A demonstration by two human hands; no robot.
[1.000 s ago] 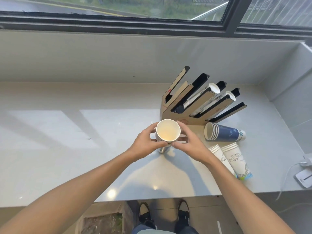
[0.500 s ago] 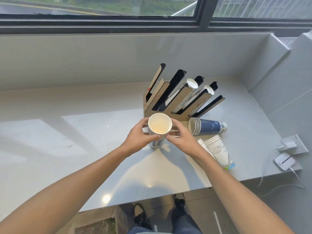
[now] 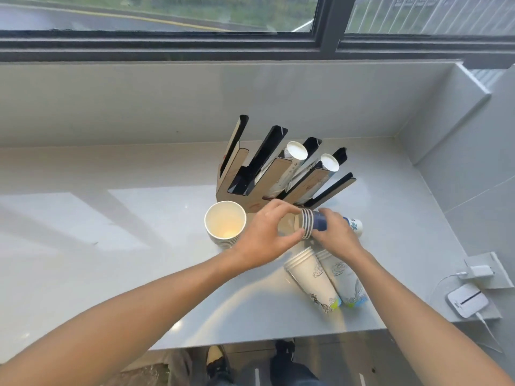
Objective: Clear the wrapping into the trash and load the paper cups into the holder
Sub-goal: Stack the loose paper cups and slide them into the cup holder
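A cardboard cup holder [image 3: 281, 174] with black slanted slots stands on the grey counter [image 3: 117, 235]; two of its slots hold white cup stacks. An upright stack of paper cups [image 3: 225, 228] stands alone just left of my hands. A blue cup stack [image 3: 320, 222] lies on its side in front of the holder. My left hand [image 3: 264, 236] grips its rim end and my right hand [image 3: 338, 236] closes over its body. Two white printed cup stacks [image 3: 326, 277] lie on the counter below my right hand.
A white charger and a small white device [image 3: 468, 300] with cables sit at the counter's right end. A wall and window ledge close off the back and right. Below the front edge are my shoes and a bag of clear wrapping [image 3: 139, 376].
Both hands let go of the upright cup stack, which now stands alone, and moved right onto the blue stack lying on its side. The view shifted right.
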